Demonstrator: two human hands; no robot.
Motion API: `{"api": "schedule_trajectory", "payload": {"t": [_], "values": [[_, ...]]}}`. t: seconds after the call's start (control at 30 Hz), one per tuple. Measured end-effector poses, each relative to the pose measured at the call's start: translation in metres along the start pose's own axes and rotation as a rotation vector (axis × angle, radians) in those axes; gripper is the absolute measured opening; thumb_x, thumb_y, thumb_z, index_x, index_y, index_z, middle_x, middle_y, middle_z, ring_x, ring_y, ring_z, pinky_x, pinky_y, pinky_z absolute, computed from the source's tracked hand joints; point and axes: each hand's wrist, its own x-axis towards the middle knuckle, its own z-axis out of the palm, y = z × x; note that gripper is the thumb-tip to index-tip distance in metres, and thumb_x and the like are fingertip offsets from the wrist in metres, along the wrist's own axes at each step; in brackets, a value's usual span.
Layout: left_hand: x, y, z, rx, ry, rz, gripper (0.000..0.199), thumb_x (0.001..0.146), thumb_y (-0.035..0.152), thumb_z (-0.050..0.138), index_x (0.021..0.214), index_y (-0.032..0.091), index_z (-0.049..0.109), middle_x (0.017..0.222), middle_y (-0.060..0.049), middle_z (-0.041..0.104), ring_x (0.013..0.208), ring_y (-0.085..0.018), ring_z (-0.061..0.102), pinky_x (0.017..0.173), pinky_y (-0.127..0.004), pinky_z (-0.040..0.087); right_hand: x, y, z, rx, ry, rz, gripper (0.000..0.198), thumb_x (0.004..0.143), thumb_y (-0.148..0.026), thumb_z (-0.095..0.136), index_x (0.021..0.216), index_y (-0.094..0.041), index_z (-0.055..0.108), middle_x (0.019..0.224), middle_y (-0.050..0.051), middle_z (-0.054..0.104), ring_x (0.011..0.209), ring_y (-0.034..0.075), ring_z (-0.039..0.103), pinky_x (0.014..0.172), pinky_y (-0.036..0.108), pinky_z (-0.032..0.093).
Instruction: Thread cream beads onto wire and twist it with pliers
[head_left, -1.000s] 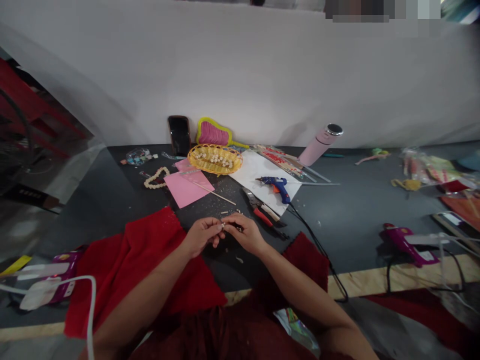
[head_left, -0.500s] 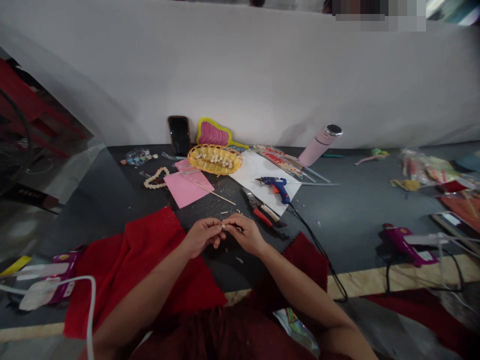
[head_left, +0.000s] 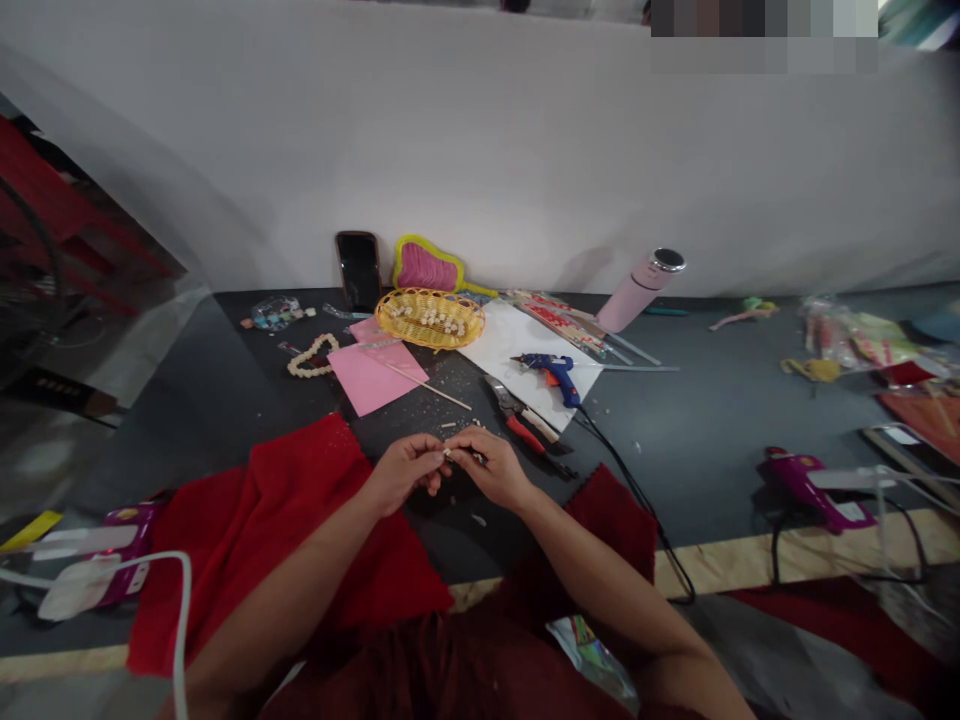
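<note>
My left hand (head_left: 409, 472) and my right hand (head_left: 491, 465) meet fingertip to fingertip over the dark table. Pinched between them is a tiny pale piece (head_left: 448, 453), too small to name; both hands are closed on it. Just beyond the fingers lie a thin wooden stick (head_left: 442, 395) and pale crumbs. Right of my right hand rest pliers with red handles (head_left: 526, 435). A blue glue gun (head_left: 559, 375) lies on a white sheet (head_left: 495, 340). The yellow woven basket (head_left: 430, 335) behind holds several small pale pieces.
Pink paper (head_left: 375, 385), a pale beaded loop (head_left: 313, 360), a phone (head_left: 358, 272) and a pink flask (head_left: 637, 295) stand or lie farther back. Red cloth (head_left: 292, 500) covers the near left. The glue gun's black cord (head_left: 630, 475) runs over the front edge. A white wall rises behind.
Both hands stay in almost the same spot, with only slight finger movement around the tiny pale piece. Nothing else on the table has visibly moved.
</note>
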Motion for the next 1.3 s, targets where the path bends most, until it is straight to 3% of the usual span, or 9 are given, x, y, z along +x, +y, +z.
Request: {"api": "schedule_trajectory", "payload": {"t": [1.3], "values": [[-0.0006, -0.0031, -0.0017, 0.145, 0.068, 0.093, 0.030, 0.070, 0.040, 0.069, 0.073, 0.013, 0.057, 0.059, 0.000, 0.063, 0.039, -0.006, 0.049, 0.040, -0.018, 0.041, -0.0015, 0.0079, 0.0009, -0.038, 0.013, -0.037, 0.016, 0.089, -0.029, 0.052, 0.094, -0.023, 0.066, 0.084, 0.005, 0.067, 0.079, 0.015, 0.062, 0.072, 0.029, 0.050]]}}
